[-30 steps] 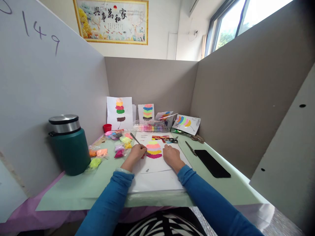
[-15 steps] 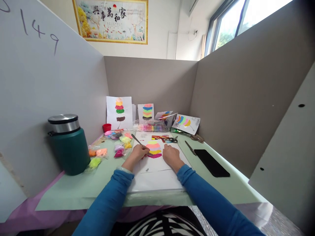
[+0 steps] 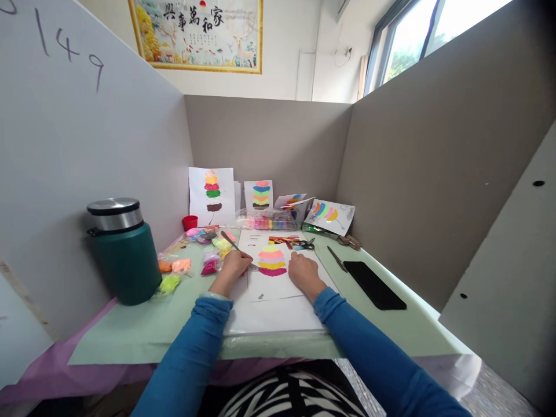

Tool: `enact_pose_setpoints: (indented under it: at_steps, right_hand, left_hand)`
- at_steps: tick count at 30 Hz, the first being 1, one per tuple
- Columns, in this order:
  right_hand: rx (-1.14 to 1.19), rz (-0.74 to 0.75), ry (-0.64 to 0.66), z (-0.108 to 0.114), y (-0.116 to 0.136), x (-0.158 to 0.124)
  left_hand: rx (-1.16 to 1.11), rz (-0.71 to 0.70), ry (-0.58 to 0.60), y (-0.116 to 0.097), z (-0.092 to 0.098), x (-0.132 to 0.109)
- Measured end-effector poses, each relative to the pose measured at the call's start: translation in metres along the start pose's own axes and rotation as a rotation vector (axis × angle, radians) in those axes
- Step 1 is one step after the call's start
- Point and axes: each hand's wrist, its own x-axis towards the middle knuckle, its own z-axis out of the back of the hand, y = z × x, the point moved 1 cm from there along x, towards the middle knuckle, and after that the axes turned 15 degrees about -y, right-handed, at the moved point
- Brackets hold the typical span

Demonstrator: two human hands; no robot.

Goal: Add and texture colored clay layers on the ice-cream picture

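Observation:
My left hand [image 3: 231,268] is closed around a metal fork [image 3: 237,249], whose tines rest on the white paper [image 3: 278,286] just left of a stack of coloured clay bands [image 3: 271,261]. The handle slants up and to the left. My right hand [image 3: 303,272] lies flat on the paper to the right of the bands, fingers stretched out, holding the sheet down. Both arms are in blue sleeves.
A green flask [image 3: 123,253] stands at the left. Clay bags [image 3: 191,258] lie beside the paper, with a red cup [image 3: 189,223] behind. Finished pictures [image 3: 211,196] lean on the back wall above a clay box [image 3: 266,222]. Scissors [image 3: 306,245], a knife tool [image 3: 337,259] and a black phone [image 3: 373,285] lie to the right.
The fork's tines have slid left, off the clay bands to their left edge, and my left hand has moved slightly left. My right hand stays put. The view has tilted a little.

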Motion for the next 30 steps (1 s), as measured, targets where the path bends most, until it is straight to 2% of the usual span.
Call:
enact_pose_setpoints:
  at_steps: [5,8,11,15,24,26,30]
  right_hand:
    - [-0.002,-0.011,0.030,0.003,0.001,0.000]
    - [-0.003,-0.015,0.017,0.003,0.002,0.000]
    - [-0.004,-0.014,-0.006,0.002,0.001,0.000]
    - [-0.015,-0.007,0.012,0.003,0.001,0.000]
    - [0.011,-0.019,0.021,0.005,0.001,0.000]
    - [0.021,-0.027,0.025,0.005,0.001,0.000]
    - [0.037,-0.029,0.025,0.006,0.001,0.001]
  left_hand:
    - [-0.192,-0.061,0.107,-0.005,-0.009,-0.006]
    - [-0.149,-0.079,0.156,-0.007,-0.017,-0.012]
    - [-0.099,-0.042,0.132,-0.008,-0.019,-0.014]
    - [-0.041,0.002,0.082,-0.007,-0.011,-0.011]
    - [0.087,-0.020,-0.051,-0.001,0.000,0.002]
    - [0.009,-0.037,-0.040,-0.002,-0.002,0.002]
    - [-0.190,-0.033,0.088,-0.005,-0.012,-0.006]
